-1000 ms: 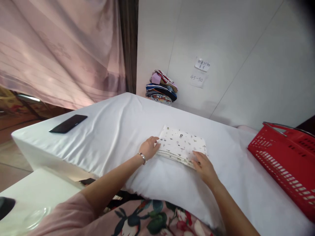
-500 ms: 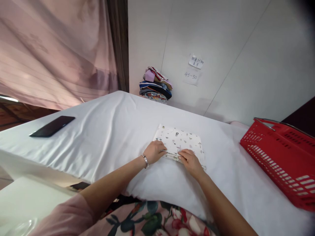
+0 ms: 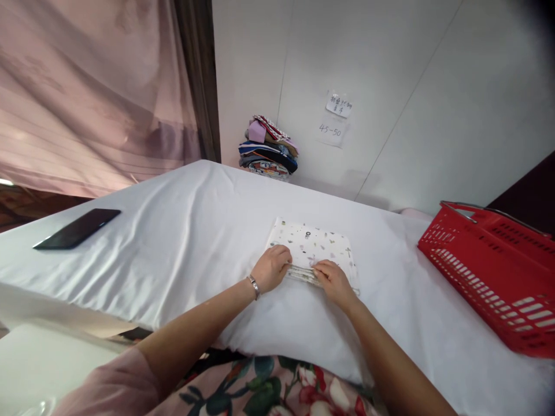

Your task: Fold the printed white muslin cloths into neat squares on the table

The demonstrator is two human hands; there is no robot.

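Note:
A folded white cloth [image 3: 312, 240] with small scattered prints lies flat on the white-covered table [image 3: 208, 242] in front of me. My left hand [image 3: 272, 268] pinches its near edge on the left side; a silver bracelet is on that wrist. On the right part of the same edge, my right hand [image 3: 333, 282] grips the cloth between thumb and fingers. Several stacked layers show along the near edge between the two hands. Each hand's palm side is hidden from me.
A red plastic basket [image 3: 485, 277] with a metal handle stands at the right. A dark flat device [image 3: 78, 228] lies at the left. At the back, a pile of folded clothes [image 3: 269, 150] sits against the wall, near paper notes [image 3: 333, 118]. A pink curtain [image 3: 95, 86] hangs at the left.
Both hands keep hold of the cloth's near edge, and its layers show a little more between them. The whole view has shifted slightly, moving the scene leftward.

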